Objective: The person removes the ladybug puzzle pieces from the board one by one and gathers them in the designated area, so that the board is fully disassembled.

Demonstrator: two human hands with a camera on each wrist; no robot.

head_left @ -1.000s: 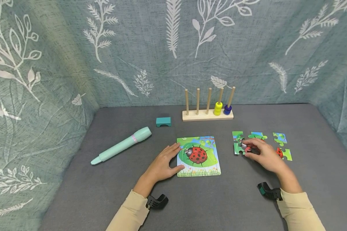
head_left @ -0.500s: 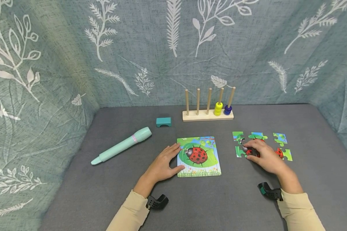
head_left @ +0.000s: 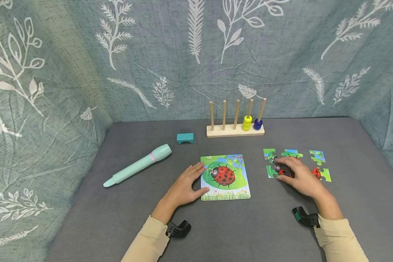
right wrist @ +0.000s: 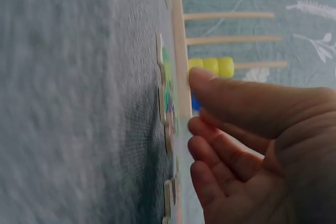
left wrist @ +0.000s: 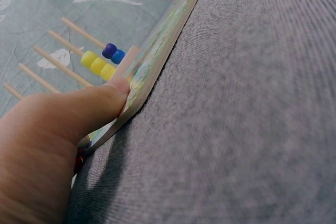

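The left hand [head_left: 185, 183] lies with extended fingers along the left edge of a ladybug picture board [head_left: 225, 176]. Its thumb touches the board's near left corner, as the left wrist view [left wrist: 113, 103] confirms. To the right, the right hand [head_left: 299, 177] hovers low over loose jigsaw pieces, fingers loosely bent and nothing pinched. Its fingertips are right at the near-left jigsaw piece [head_left: 271, 172], which shows part of a ladybug. The far-left piece [head_left: 268, 153] is just beyond. Part of the near row is hidden under the hand. In the right wrist view, thumb and fingers stand apart.
More jigsaw pieces lie right of the hand, including a far-right piece [head_left: 317, 156] and a near-right piece [head_left: 324, 175]. Behind stands a wooden peg rack [head_left: 234, 131] with yellow and blue beads. A teal block [head_left: 185, 138] and a mint-green plastic stick [head_left: 139, 165] lie left.
The near-left jigsaw piece has shifted slightly toward the person and right, away from the far-left piece. The right hand has barely moved; the left hand and board have stayed put.
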